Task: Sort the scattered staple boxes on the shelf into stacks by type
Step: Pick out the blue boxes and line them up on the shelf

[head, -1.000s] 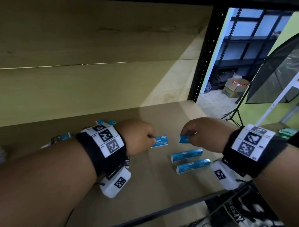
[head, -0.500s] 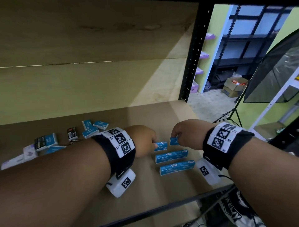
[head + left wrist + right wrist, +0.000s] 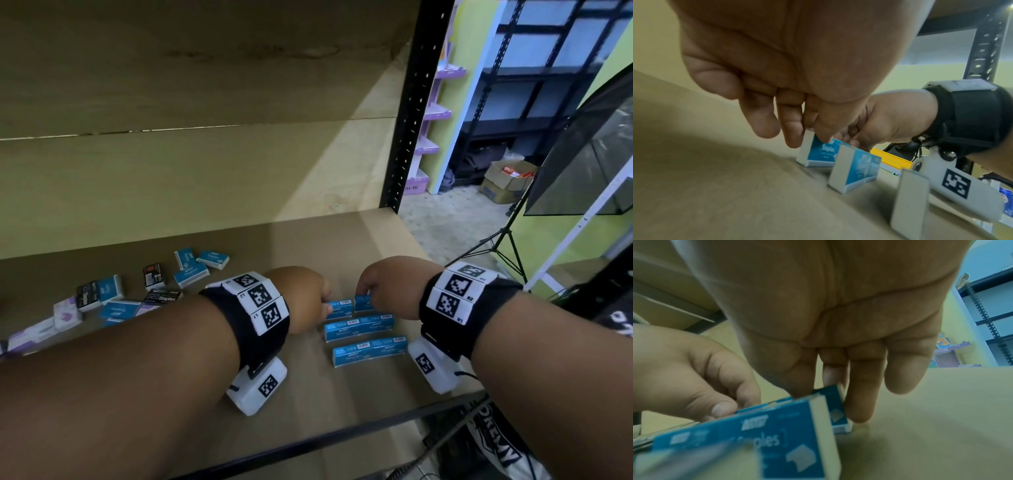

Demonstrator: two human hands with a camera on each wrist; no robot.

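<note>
My left hand [image 3: 325,306] pinches a blue staple box [image 3: 339,308] and my right hand [image 3: 369,298] pinches a second blue staple box [image 3: 362,303]. The two boxes stand end to end on the brown shelf board [image 3: 308,394], behind two rows of blue boxes [image 3: 358,327] [image 3: 370,351]. In the left wrist view my fingertips [image 3: 795,139] grip the left box [image 3: 822,153]. In the right wrist view my fingers [image 3: 861,402] hold the right box [image 3: 837,412] by its end. Scattered blue, black and purple boxes [image 3: 113,301] lie at the left.
The black shelf upright [image 3: 411,120] stands at the back right corner. A black metal front rail [image 3: 325,442] runs along the near edge. The wooden back panel [image 3: 171,171] closes the shelf behind. A light stand [image 3: 507,246] is on the floor to the right.
Both hands have brought their blue boxes toward each other until they sit nearly end to end behind the two rows. The head view has shifted right, showing the scattered boxes at the left.
</note>
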